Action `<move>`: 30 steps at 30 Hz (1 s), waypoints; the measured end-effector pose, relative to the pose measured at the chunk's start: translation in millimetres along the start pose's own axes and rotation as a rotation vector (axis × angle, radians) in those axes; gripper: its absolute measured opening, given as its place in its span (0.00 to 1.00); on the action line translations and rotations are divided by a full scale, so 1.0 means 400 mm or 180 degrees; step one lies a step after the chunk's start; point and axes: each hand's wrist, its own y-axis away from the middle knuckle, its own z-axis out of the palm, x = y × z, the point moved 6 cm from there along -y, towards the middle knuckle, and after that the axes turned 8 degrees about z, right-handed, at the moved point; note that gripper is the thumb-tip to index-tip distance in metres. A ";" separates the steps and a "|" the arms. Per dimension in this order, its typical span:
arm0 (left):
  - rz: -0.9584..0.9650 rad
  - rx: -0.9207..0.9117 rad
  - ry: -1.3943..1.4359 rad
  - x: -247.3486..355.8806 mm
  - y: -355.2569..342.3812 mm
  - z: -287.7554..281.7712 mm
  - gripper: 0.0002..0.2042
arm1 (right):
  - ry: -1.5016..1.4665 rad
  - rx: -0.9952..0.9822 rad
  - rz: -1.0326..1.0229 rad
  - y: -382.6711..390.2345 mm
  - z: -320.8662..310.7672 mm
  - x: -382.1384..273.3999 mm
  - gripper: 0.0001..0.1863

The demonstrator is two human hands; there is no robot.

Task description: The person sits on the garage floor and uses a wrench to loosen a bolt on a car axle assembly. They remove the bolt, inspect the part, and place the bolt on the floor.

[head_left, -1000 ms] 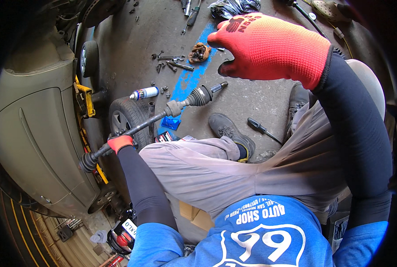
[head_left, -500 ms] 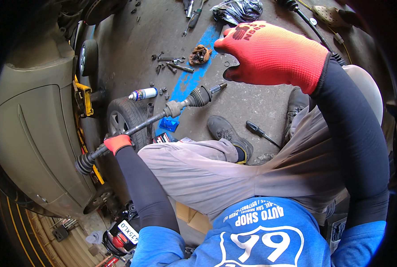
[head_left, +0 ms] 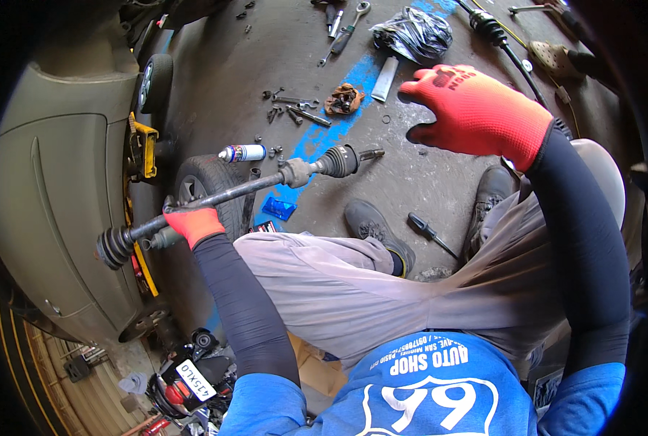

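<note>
My left hand, in a red glove with dark fingertips, is closed round a long drive axle. The axle slants over the floor, its left end lower in view. A ribbed black boot covers that end; another boot and a bare metal stub sit at the right end. Beneath my left hand shows a grey-green cylindrical piece; whether it belongs to the axle I cannot tell. My right hand, gloved alike, hovers apart from the axle with its thumb and fingers spread, holding nothing visible.
Wrenches and sockets, a brown wrapper with dark parts, a white tube and a spray can lie ahead. A screwdriver lies between my boots. A tyre and car stand left; another axle lies far right.
The axle has shifted left in my left hand's grip and lies flatter, showing the grey-green piece. My right hand has moved slightly right and nearer; the white tube is uncovered.
</note>
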 end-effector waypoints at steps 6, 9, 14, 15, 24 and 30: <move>0.0113 -0.0589 0.0272 0.060 0.115 0.103 0.16 | 0.0092 -0.0254 0.0160 -0.007 0.009 0.009 0.26; -0.0199 -0.1626 0.0692 0.077 0.178 0.167 0.18 | 0.0109 -0.0503 0.0300 -0.019 0.028 0.020 0.27; -0.0407 -0.3648 0.1296 0.121 0.296 0.258 0.18 | 0.0138 -0.0437 0.0240 -0.028 0.039 0.016 0.24; -0.0508 -0.4015 0.1454 0.130 0.323 0.269 0.18 | 0.0128 -0.0572 0.0299 -0.029 0.048 0.017 0.25; -0.0471 -0.2797 0.1238 0.114 0.288 0.268 0.16 | 0.0130 -0.0583 0.0331 -0.031 0.056 0.022 0.24; -0.0608 -0.3804 0.1527 0.122 0.303 0.287 0.17 | 0.0000 -0.0499 0.0208 -0.031 0.042 0.017 0.22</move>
